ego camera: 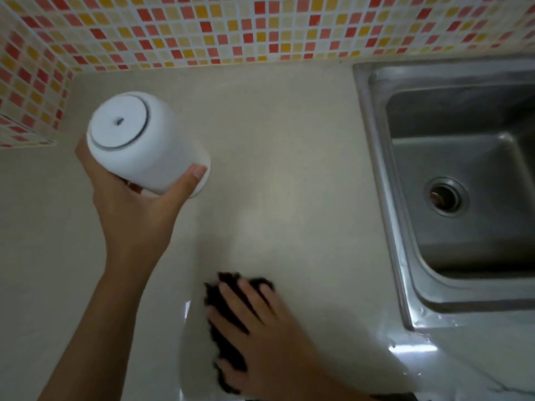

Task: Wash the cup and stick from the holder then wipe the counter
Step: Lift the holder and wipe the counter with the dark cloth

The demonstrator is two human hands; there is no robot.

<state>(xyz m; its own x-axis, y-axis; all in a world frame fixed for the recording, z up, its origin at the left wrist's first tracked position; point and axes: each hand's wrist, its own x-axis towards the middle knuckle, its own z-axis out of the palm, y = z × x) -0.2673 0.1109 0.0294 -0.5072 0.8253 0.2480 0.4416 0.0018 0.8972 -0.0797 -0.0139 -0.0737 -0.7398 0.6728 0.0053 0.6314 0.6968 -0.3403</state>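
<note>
Gripping a white holder (144, 143) upside down above the counter (275, 140), the left hand (136, 209) wraps it. The right hand (254, 322) presses open-fingered on a dark cloth (223, 314).

Red, orange and cream mosaic wall tiles (202, 27) back a steel sink (376, 117) under dim light

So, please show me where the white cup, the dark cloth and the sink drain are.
cup (136, 146): head view, on its white side wall.
cloth (228, 285): head view, on its far edge above the fingers.
drain (444, 197): head view, on its dark centre.
</note>
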